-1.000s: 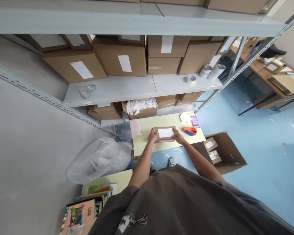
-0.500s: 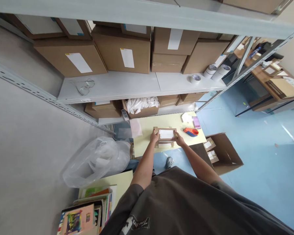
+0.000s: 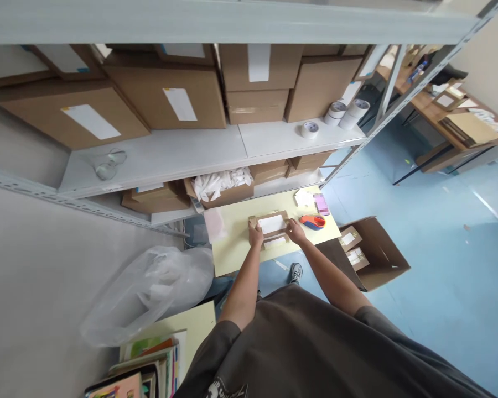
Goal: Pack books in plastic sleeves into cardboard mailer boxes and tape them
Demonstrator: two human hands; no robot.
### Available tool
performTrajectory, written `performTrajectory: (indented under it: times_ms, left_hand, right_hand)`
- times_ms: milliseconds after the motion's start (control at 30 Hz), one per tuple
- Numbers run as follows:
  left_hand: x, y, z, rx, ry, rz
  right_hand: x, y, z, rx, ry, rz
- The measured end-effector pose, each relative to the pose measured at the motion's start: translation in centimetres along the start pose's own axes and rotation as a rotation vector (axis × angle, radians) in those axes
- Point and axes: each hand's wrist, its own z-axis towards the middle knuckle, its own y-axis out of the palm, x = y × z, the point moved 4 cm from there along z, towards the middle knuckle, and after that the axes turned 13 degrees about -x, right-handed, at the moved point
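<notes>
The left hand point(image 3: 255, 235) has its grip closed on the left end of a small cardboard box point(image 3: 273, 224), and the right hand point(image 3: 295, 232) has its grip closed at the right end, so the box sits between the two. It is on the pale yellow desk point(image 3: 234, 251), a white label point(image 3: 269, 223) facing up; a second white label point(image 3: 275, 242) shows just below its near edge (whether on this box or on another piece, I cannot tell). Just right of the right hand lies an orange-and-blue tool point(image 3: 313, 222), with white paper point(image 3: 302, 198) and a purple item point(image 3: 321, 204) near the far right corner. A pale pink sheet point(image 3: 214, 224) lies at the desk's left end. Beside the desk on the right, an open carton point(image 3: 384, 243) contains two small labelled boxes point(image 3: 357, 258); at the left is a translucent plastic bag point(image 3: 166, 282), with books point(image 3: 149, 365) nearer the person. Beyond the desk, a lower shelf carries a box of white strips point(image 3: 222, 185); the shelf above point(image 3: 170, 146) bears larger cartons point(image 3: 178, 94), rolls of tape point(image 3: 310, 130) and a pair of glasses point(image 3: 112, 163). Farther right stands a wooden desk point(image 3: 429, 116).
</notes>
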Motion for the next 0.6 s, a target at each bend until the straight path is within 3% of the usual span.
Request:
performTrajectory:
  times_ms: [167,367,467,600]
  left_hand:
    - [0.4,-0.2,-0.5,0.048,-0.029,0.148]
    - [1.4,-0.7,0.1,0.076,-0.005,0.335]
    - [1.8,-0.6,0.2,0.102,-0.046,0.4]
    - [1.9,-0.4,0.1,0.173,-0.106,0.475]
  right_hand:
    - [4.1,-4.3,-1.1,0.093,-0.061,0.031]
    - [12.1,-10.9,-1.3,0.115,-0.04,0.062]
    - [15.7,-11.8,-1.1,0.091,-0.035,0.08]
    - [19.3,-10.9,-0.8,0.062,-0.054,0.122]
